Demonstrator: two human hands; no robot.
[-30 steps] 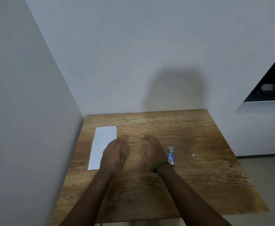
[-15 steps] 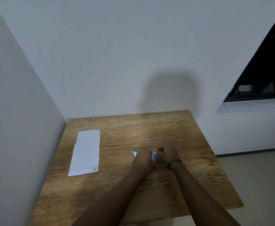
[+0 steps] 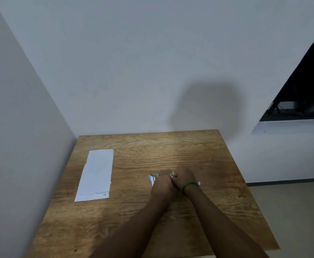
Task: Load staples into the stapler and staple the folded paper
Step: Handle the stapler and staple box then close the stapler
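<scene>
Head view: your left hand (image 3: 161, 185) and right hand (image 3: 183, 178) pinch the blue-and-white stapler (image 3: 153, 178) mid-bench (image 3: 226, 211); fumble, and staples scatter.

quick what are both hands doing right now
Left hand: closed around a small blue and white item, which cannot be identified.
Right hand: closed against the left; what it holds is hidden.
</scene>
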